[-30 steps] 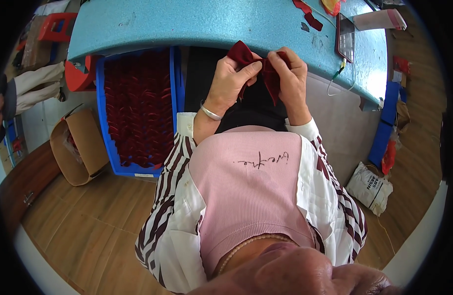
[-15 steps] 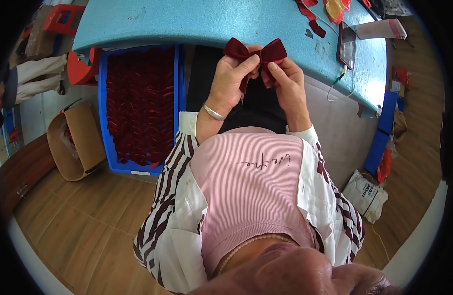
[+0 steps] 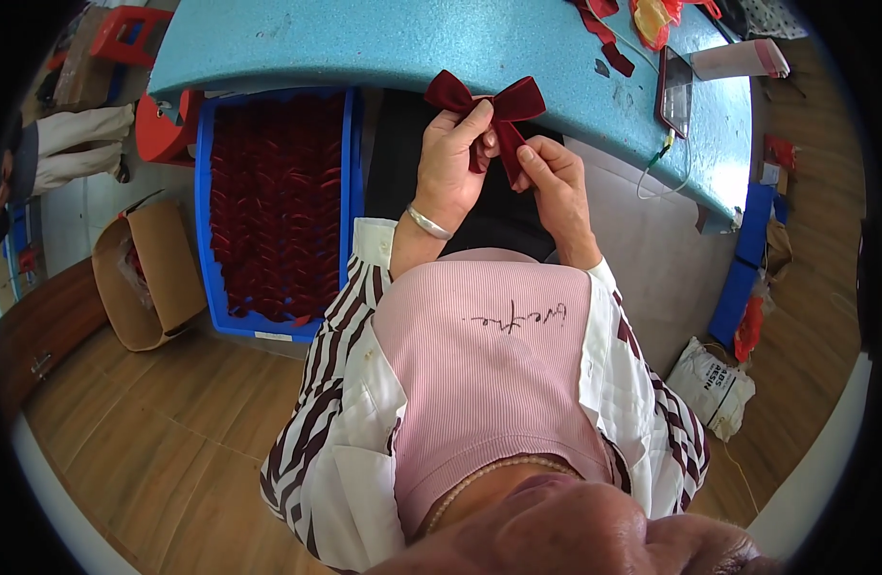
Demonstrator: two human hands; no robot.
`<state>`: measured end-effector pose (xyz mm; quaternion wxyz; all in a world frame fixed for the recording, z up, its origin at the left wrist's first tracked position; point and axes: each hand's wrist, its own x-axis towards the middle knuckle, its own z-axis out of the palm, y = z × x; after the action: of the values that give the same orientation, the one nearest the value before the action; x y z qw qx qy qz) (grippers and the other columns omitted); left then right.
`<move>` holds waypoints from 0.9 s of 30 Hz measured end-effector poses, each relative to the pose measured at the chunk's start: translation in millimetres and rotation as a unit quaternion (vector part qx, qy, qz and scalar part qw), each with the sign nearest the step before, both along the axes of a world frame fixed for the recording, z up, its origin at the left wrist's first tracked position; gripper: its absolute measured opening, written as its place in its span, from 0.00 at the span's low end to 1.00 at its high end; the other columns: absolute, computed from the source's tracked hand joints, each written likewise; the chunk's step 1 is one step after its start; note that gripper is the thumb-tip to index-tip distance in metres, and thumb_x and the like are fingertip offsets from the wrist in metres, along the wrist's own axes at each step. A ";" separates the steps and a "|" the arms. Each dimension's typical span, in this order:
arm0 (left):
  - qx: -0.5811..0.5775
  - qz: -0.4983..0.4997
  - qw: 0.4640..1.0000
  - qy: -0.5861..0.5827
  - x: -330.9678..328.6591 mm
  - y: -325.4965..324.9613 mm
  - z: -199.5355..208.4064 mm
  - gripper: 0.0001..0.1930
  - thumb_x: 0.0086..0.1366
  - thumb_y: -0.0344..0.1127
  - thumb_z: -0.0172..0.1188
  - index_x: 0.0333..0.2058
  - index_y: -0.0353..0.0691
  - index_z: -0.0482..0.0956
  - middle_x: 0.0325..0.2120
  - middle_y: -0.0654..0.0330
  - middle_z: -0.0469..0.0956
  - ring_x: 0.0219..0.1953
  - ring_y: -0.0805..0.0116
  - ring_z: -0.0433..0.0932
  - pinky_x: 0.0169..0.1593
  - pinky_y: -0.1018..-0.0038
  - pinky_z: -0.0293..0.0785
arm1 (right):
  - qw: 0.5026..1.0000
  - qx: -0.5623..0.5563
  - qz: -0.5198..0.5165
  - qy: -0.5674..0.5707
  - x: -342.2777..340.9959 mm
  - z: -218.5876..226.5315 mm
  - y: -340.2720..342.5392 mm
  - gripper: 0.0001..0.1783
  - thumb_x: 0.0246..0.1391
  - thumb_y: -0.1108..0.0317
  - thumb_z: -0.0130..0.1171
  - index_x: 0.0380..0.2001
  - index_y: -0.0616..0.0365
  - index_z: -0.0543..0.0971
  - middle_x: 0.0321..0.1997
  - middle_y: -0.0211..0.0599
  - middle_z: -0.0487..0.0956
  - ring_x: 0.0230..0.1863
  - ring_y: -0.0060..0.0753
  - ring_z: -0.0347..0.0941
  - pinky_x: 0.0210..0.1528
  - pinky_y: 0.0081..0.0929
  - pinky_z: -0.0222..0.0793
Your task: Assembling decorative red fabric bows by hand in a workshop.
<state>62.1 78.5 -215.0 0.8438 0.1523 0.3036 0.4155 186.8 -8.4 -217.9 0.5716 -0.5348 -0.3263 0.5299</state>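
A dark red velvet bow [image 3: 519,101] is held up between my hands, just in front of the near edge of the blue table [image 3: 364,48]. My left hand [image 3: 452,158] pinches it near its middle, the thumb lying across the knot. Its two loops stick out above my fingers to either side. One ribbon tail hangs by the left fingertips. My right hand [image 3: 554,172] grips the other tail low down, between thumb and fingers. The back of the bow is hidden.
To the left, a blue crate [image 3: 205,211] holds rows of dark red bows. Beside it stand an open cardboard box [image 3: 168,259] and a red stool [image 3: 163,134]. A phone [image 3: 675,91] with a cable, a rolled pink sheet [image 3: 738,59] and ribbon scraps [image 3: 615,59] lie on the table's right.
My right hand has slid down from the bow's right loop to its tail. The bow has shifted slightly left and tilted, while my left hand keeps hold of its middle.
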 end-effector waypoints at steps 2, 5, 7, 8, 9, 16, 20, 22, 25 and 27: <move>0.023 -0.007 1.000 -0.002 -3.2 2.5 -1.5 0.06 0.64 0.31 0.59 0.36 0.35 0.76 0.20 0.65 0.72 0.21 0.77 0.68 0.25 0.80 0.63 | 0.999 0.001 -0.002 -0.044 4.0 2.3 1.5 0.09 0.63 0.68 0.52 0.34 0.64 0.77 0.26 0.29 0.74 0.28 0.19 0.69 0.34 0.17 0.64; 0.064 -0.034 0.997 -0.010 -7.0 5.9 2.3 0.06 0.63 0.30 0.60 0.36 0.35 0.76 0.20 0.65 0.71 0.20 0.76 0.68 0.24 0.79 0.62 | 0.992 0.068 -0.061 -0.083 14.4 9.4 12.7 0.13 0.62 0.68 0.53 0.45 0.65 0.74 0.37 0.30 0.77 0.38 0.19 0.72 0.42 0.17 0.67; 0.069 -0.051 0.996 -0.007 -7.2 4.5 9.2 0.05 0.63 0.30 0.60 0.35 0.36 0.76 0.20 0.64 0.71 0.20 0.76 0.68 0.25 0.79 0.62 | 0.990 0.109 -0.046 -0.074 17.6 21.8 24.6 0.14 0.61 0.68 0.54 0.46 0.64 0.72 0.40 0.29 0.76 0.41 0.18 0.71 0.45 0.15 0.65; 0.075 -0.069 0.995 -0.003 -6.9 3.3 10.9 0.05 0.62 0.30 0.60 0.35 0.36 0.76 0.20 0.64 0.71 0.20 0.76 0.68 0.25 0.79 0.62 | 0.991 0.098 -0.044 -0.076 14.5 29.8 30.6 0.11 0.61 0.68 0.55 0.43 0.64 0.74 0.37 0.28 0.76 0.38 0.17 0.71 0.42 0.15 0.65; 0.074 -0.070 0.995 -0.004 -6.1 2.0 9.9 0.05 0.62 0.30 0.60 0.35 0.36 0.76 0.20 0.64 0.71 0.20 0.76 0.68 0.25 0.79 0.62 | 0.992 0.087 -0.043 -0.078 13.0 33.3 34.0 0.09 0.61 0.69 0.55 0.39 0.64 0.75 0.35 0.27 0.76 0.35 0.15 0.70 0.39 0.14 0.65; 0.120 -0.003 0.992 0.031 -1.7 -12.1 13.7 0.04 0.63 0.30 0.61 0.34 0.37 0.77 0.20 0.64 0.73 0.20 0.77 0.69 0.25 0.79 0.63 | 0.959 0.095 -0.152 -0.220 -7.3 20.5 33.2 0.12 0.62 0.70 0.54 0.24 0.62 0.76 0.22 0.21 0.72 0.24 0.11 0.61 0.26 0.17 0.59; 0.125 0.017 0.991 0.052 -1.5 -15.6 14.3 0.04 0.63 0.31 0.62 0.34 0.37 0.77 0.21 0.65 0.74 0.20 0.77 0.70 0.25 0.79 0.64 | 0.968 0.104 -0.204 -0.105 -12.1 13.9 33.0 0.12 0.63 0.68 0.54 0.26 0.62 0.78 0.23 0.22 0.74 0.24 0.10 0.62 0.26 0.16 0.58; 0.111 0.013 0.993 0.041 -2.2 -13.9 10.8 0.04 0.63 0.31 0.61 0.34 0.38 0.77 0.21 0.65 0.74 0.20 0.77 0.70 0.25 0.79 0.64 | 0.971 0.109 -0.198 -0.081 -13.2 13.0 34.0 0.13 0.63 0.67 0.53 0.27 0.62 0.79 0.24 0.23 0.75 0.24 0.10 0.63 0.25 0.16 0.58; 0.086 0.006 0.996 0.030 -5.3 -10.6 9.5 0.04 0.63 0.31 0.61 0.34 0.38 0.77 0.20 0.65 0.74 0.21 0.76 0.70 0.25 0.79 0.64 | 0.971 0.072 -0.228 0.011 -10.6 10.3 33.7 0.15 0.64 0.65 0.51 0.25 0.62 0.76 0.22 0.25 0.73 0.22 0.13 0.62 0.26 0.16 0.57; 0.076 0.005 0.997 0.031 -10.7 -6.2 10.4 0.04 0.63 0.31 0.61 0.33 0.39 0.76 0.20 0.64 0.74 0.20 0.76 0.71 0.25 0.79 0.64 | 0.968 0.171 -0.145 0.109 10.5 6.9 34.0 0.16 0.64 0.65 0.50 0.23 0.60 0.73 0.21 0.28 0.72 0.23 0.16 0.62 0.28 0.17 0.57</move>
<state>51.5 72.3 -204.6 0.8180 0.2268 0.2979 0.4368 197.3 25.6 -211.0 0.7573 -0.4094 -0.2669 0.4332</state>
